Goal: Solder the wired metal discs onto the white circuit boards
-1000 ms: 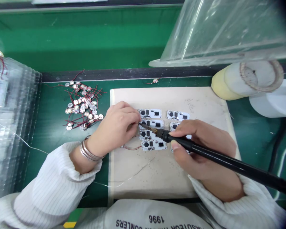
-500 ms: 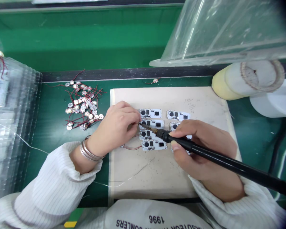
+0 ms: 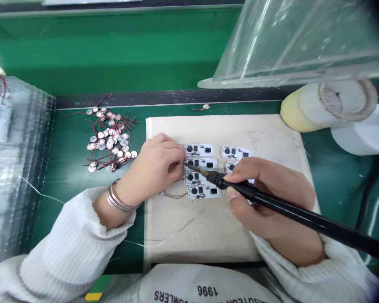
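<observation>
In my right hand [image 3: 268, 198] is a black soldering iron [image 3: 271, 200], gripped like a pen. Its tip meets the left end of a white circuit board [image 3: 205, 163], second from the top in a column of several. My left hand [image 3: 164, 162] is closed in a pinch at that same end; what its fingertips hold is hidden. Red wires [image 3: 177, 196] run left from the lowest board [image 3: 205, 192] toward a small disc partly under my left hand. Another column of boards [image 3: 235, 152] lies to the right, partly covered by my right hand.
A heap of small round discs with red wires [image 3: 110, 139] lies left of the beige mat [image 3: 177, 223]. Stacked clear plastic trays [image 3: 19, 168] stand at far left. A yellowish-white bottle [image 3: 303, 107] and a clear plastic shield [image 3: 290, 46] are at right. Thin solder wire [image 3: 139, 244] crosses the mat's lower left.
</observation>
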The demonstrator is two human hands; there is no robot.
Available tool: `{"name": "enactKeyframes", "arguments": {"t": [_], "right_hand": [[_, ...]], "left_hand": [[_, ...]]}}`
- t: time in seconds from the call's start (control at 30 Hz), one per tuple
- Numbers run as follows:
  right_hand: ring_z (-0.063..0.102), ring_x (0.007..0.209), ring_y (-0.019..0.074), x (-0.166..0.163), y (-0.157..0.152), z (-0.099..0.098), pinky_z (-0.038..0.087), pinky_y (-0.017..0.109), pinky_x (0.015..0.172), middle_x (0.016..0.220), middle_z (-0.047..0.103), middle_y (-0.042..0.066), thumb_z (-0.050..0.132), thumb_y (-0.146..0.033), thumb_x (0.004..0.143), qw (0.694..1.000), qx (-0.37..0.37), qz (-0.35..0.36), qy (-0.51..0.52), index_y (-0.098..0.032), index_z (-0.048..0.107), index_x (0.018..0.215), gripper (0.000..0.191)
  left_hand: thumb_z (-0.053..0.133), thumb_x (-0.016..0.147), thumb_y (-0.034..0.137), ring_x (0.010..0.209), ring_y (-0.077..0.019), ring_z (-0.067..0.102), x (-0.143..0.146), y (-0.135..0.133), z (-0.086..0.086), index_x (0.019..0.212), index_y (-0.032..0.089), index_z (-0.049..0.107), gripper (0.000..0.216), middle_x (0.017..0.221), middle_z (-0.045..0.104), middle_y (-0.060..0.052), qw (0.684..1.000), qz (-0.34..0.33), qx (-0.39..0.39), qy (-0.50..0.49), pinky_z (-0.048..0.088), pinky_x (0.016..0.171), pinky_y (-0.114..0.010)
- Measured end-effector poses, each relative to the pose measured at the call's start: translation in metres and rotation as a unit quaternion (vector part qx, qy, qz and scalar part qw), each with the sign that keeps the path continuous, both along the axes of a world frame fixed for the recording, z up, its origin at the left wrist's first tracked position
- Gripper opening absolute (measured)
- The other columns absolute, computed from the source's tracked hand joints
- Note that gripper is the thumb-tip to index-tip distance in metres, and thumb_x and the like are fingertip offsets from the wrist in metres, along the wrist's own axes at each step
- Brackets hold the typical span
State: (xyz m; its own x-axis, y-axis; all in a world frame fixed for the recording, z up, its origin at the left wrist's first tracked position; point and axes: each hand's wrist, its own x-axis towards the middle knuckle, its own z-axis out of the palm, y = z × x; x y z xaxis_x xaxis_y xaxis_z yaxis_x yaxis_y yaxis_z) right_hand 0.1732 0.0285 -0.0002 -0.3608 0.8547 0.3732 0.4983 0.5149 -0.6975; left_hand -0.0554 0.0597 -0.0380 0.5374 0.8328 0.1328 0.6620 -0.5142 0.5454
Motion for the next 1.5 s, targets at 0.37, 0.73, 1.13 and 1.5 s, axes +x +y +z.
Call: {"name": "enactKeyframes", "arguments": {"t": [0.37,0.73,1.13,1.5], "right_hand": [[0.049,0.049,0.0118,0.004,0.002,-0.003,0.041,0.027,0.043,0.062,0.056,-0.002,0.062,-0.013,0.070,0.999,0.016,0.000,0.050,-0.022,0.061,0.086,0.018],[0.055,0.056,0.0145,0.007,-0.005,0.002,0.044,0.031,0.050,0.070,0.062,0.001,0.064,-0.013,0.074,0.995,-0.039,-0.063,0.060,-0.021,0.063,0.083,0.012],[0.054,0.054,0.0132,0.005,-0.003,-0.008,0.043,0.030,0.049,0.067,0.062,-0.002,0.065,-0.014,0.074,0.998,-0.005,-0.049,0.048,-0.022,0.058,0.080,0.013],[0.058,0.057,0.0150,0.000,-0.004,-0.010,0.048,0.029,0.051,0.067,0.063,-0.001,0.065,-0.021,0.077,0.998,-0.016,-0.059,0.017,-0.023,0.057,0.080,0.009]], "left_hand": [[0.059,0.077,0.005,0.087,-0.0197,0.063,0.001,0.000,0.001,0.074,0.018,0.063,0.014,0.088,0.074,0.001,1.000,0.003,-0.001,-0.005,0.047,0.088,-0.038],[0.058,0.081,0.009,0.084,-0.0201,0.058,-0.001,-0.001,-0.001,0.074,0.017,0.064,0.012,0.088,0.070,-0.004,1.000,0.002,0.030,-0.003,0.045,0.084,-0.037],[0.053,0.087,0.015,0.083,-0.0223,0.050,-0.003,-0.006,0.001,0.082,0.016,0.067,0.015,0.086,0.063,-0.007,0.999,0.019,0.012,0.030,0.043,0.082,-0.040],[0.056,0.083,0.014,0.080,-0.0199,0.052,0.001,-0.005,-0.002,0.076,0.018,0.064,0.011,0.081,0.064,-0.004,0.999,0.047,-0.003,0.007,0.041,0.082,-0.037]]}}
